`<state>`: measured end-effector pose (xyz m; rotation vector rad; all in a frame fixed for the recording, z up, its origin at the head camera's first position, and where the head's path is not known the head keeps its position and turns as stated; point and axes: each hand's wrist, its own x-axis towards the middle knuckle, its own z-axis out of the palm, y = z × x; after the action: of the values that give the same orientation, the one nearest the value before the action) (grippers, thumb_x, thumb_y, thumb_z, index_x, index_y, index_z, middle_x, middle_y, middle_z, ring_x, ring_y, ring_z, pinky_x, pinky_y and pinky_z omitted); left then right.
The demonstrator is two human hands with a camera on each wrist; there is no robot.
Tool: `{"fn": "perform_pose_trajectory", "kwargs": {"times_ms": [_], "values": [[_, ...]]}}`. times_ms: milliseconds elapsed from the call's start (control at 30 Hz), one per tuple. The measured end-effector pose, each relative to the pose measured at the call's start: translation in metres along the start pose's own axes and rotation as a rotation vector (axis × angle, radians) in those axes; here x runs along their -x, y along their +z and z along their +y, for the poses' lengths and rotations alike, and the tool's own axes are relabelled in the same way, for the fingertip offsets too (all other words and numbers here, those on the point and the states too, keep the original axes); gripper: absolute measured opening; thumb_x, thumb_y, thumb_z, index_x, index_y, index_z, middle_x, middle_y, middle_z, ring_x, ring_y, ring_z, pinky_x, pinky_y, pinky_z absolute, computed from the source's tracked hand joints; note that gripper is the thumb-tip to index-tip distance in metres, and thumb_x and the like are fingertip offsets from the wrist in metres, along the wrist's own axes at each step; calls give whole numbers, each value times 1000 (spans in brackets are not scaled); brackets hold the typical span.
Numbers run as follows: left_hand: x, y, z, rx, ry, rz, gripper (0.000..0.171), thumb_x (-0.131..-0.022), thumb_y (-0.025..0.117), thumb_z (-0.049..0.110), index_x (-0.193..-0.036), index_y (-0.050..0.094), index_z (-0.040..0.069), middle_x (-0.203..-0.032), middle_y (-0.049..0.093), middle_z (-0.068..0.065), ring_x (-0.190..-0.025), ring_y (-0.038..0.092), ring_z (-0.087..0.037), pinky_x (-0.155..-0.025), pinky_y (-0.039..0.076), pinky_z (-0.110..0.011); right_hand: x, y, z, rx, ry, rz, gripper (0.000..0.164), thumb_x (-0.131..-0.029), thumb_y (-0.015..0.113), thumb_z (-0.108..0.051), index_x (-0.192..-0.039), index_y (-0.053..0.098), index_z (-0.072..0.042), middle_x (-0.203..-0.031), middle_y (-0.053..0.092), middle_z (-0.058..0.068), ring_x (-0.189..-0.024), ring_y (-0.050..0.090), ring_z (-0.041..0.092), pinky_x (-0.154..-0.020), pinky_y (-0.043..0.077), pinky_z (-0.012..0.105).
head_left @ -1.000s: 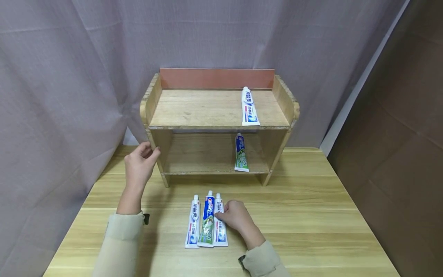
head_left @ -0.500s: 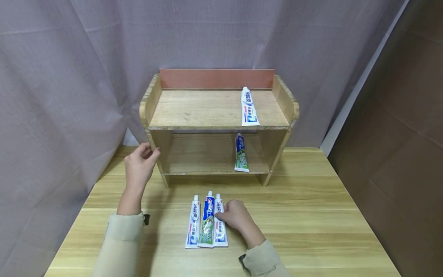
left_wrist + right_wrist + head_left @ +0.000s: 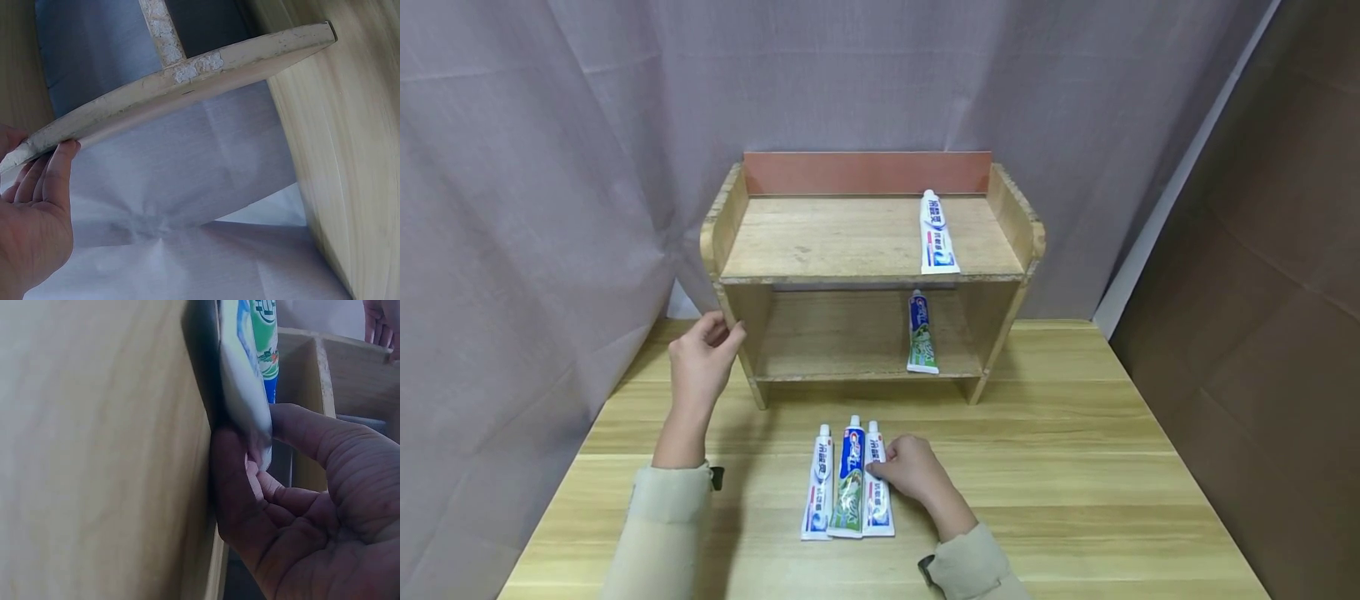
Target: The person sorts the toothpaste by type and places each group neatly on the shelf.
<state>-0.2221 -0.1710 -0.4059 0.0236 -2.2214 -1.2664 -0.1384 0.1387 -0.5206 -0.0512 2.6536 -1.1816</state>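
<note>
- Fingers (image 3: pixel 234 465) of my right hand (image 3: pixel 914 468): drawn narrow, pinching the outer edge of the right white tube (image 3: pixel 878 507) between thumb and forefinger.
- Right white tube: flat on the counter (image 3: pixel 1120 500), cap toward the counter's rear edge, roughly midway between its left and right edges.
- Blue-and-green tube (image 3: pixel 851 475): immediately left of the pinched tube, cap also rearward.
- Left white tube (image 3: pixel 819 492): beside the blue-and-green tube. Flat ends of all three sit close together; caps stand apart. Whether the edges overlap, I cannot tell.
- My left hand (image 3: pixel 698 354): thumb and fingers on either side of the left side panel (image 3: pixel 752 304), gripping its front edge.
- Wooden shelf unit (image 3: pixel 812 237): upright near the counter's rear edge, reddish strip (image 3: pixel 865 173) along the back of its top board.
- Upper white tube (image 3: pixel 937 233): on the top board, nearer the right corner, flat end at the front edge.
- Lower blue-and-green tube (image 3: pixel 921 337): on the lower board, likewise nearer the right corner, flat end at the front edge.
- Grey curtain (image 3: pixel 850 75): behind the counter's rear edge. Brown cloth (image 3: pixel 1247 333): along the right edge.
</note>
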Motion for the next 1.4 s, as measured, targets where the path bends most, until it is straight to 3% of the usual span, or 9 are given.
{"fn": "perform_pose_trajectory", "kwargs": {"times_ms": [767, 1400], "values": [[0, 1, -1, 0, -7, 5, 23, -92, 71, 26, -105, 75, 8, -102, 76, -13, -94, 74, -24, -83, 60, -37, 1, -7, 3, -34, -7, 12, 24, -85, 79, -29, -76, 68, -9, -65, 64, -1, -57, 56, 14, -52, 47, 27], [0, 1, -1, 7, 7, 6, 23, -91, 71, 25, -105, 75, 7, -102, 75, -14, -95, 74, -24, -83, 60, -36, 2, -14, 1, -19, -37, 58, 25, -85, 79, -29, -77, 67, -9, -65, 60, 0, -57, 53, 14, -52, 45, 28]]}}
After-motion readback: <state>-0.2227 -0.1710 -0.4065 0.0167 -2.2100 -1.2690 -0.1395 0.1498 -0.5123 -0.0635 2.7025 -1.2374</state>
